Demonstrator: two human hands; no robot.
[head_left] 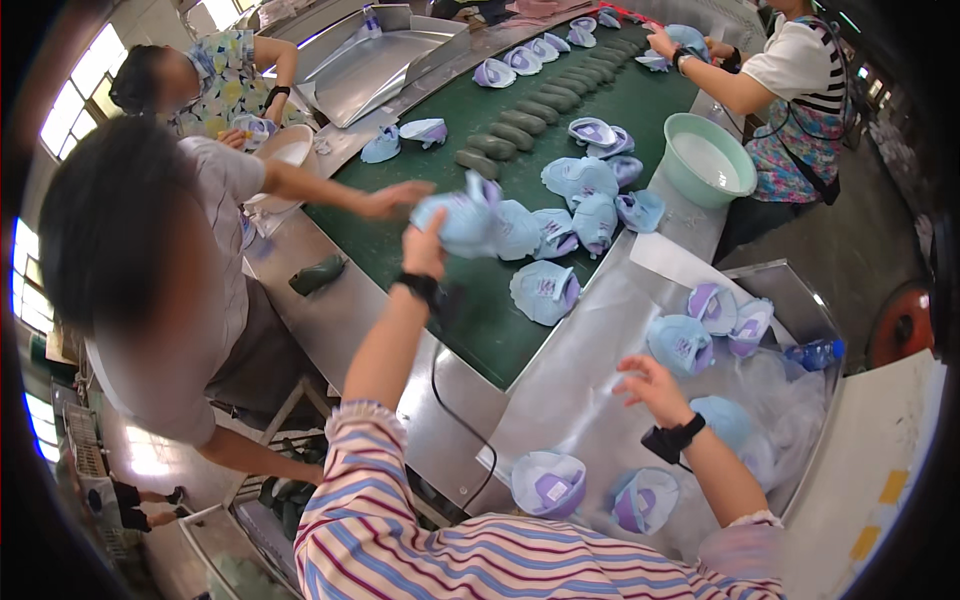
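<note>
Striped sleeves, black wristbands, one trailing a cable.

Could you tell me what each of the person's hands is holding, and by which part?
The left hand grips a light-blue shoe upper at its lower edge; the right hand is open, holding nothing.

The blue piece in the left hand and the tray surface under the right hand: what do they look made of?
Blue piece: apparently soft fabric or foam, matte, creased in the left hand.
Tray: looks like sheet metal, dull grey sheen; right hand open above.
</note>
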